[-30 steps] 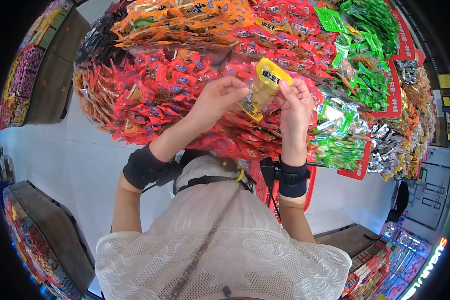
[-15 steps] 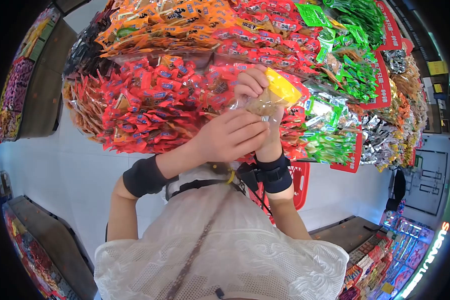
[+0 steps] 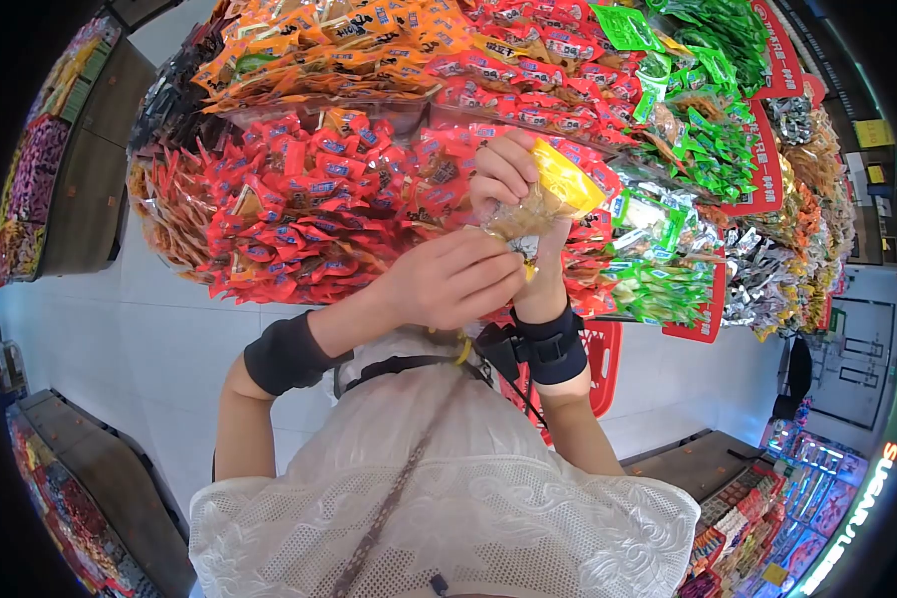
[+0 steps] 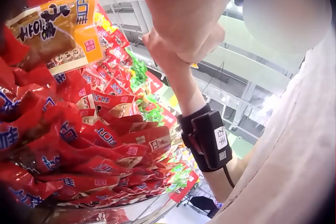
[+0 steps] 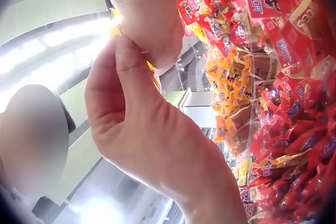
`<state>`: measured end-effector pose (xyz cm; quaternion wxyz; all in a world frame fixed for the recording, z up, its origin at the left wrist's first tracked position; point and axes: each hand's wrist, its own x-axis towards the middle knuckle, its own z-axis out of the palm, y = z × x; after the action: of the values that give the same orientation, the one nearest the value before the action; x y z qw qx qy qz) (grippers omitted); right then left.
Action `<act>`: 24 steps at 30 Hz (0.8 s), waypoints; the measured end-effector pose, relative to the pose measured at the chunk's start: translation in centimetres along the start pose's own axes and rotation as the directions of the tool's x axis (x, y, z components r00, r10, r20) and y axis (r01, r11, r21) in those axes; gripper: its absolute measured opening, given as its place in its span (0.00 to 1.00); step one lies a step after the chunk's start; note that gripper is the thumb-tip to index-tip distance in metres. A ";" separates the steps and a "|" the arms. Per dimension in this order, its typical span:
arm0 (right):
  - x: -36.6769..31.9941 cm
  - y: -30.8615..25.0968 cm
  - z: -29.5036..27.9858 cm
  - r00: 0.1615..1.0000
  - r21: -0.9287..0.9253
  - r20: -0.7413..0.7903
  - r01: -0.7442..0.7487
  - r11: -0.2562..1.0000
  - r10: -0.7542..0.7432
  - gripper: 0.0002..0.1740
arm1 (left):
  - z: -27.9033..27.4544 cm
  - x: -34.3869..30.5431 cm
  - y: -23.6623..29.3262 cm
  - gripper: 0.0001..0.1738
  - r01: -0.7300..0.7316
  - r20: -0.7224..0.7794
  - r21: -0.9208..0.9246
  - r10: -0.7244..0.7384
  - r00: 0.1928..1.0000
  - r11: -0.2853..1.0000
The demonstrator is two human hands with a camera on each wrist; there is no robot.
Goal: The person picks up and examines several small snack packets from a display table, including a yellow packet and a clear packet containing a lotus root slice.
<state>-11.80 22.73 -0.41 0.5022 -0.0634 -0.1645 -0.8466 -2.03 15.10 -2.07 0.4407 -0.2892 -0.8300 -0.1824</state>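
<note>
A small snack packet, clear with a yellow printed end, is held up between both hands over the display. The right hand curls its fingers round the packet's upper side. Lower down, the left hand pinches near its bottom end, where a bit of yellow shows past the fingertips. Seen from the right wrist, the left hand has thumb and finger together against the packet's edge, close to the right hand. In the left wrist view the hands cover nearly all of the packet.
Heaped red snack packets lie just beyond the hands, with orange packets behind and green ones to the right. Red price signs edge the shelf. A red basket is beside the person's waist.
The hands have turned the packet and come closer together, the left moving lower and the right going up behind it. Over the last half second they have barely moved.
</note>
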 end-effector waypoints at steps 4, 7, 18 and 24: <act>-0.1 0.2 0.0 1.000 0.009 -0.018 0.006 1.000 -0.006 0.06 | 0.0 -0.1 0.1 0.16 0.010 0.001 -0.012 -0.010 1.000 1.000; -0.1 0.2 0.0 1.000 -0.016 -0.017 -0.001 1.000 0.000 0.07 | 0.0 -0.2 0.1 0.16 0.010 -0.005 -0.018 -0.010 1.000 1.000; -0.2 0.6 0.1 1.000 -0.050 -0.031 0.000 0.999 -0.001 0.06 | -0.3 -0.1 0.3 0.16 0.029 -0.010 -0.044 -0.030 1.000 0.999; -0.4 0.7 0.1 0.999 -0.054 -0.039 0.016 0.998 -0.018 0.06 | -0.3 -0.2 0.3 0.16 0.025 -0.024 -0.054 -0.027 0.999 0.998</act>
<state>-11.00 22.75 -0.21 0.4961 -0.0588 -0.1325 -0.8561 -1.50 15.11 -2.06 0.4405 -0.2878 -0.8230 -0.2137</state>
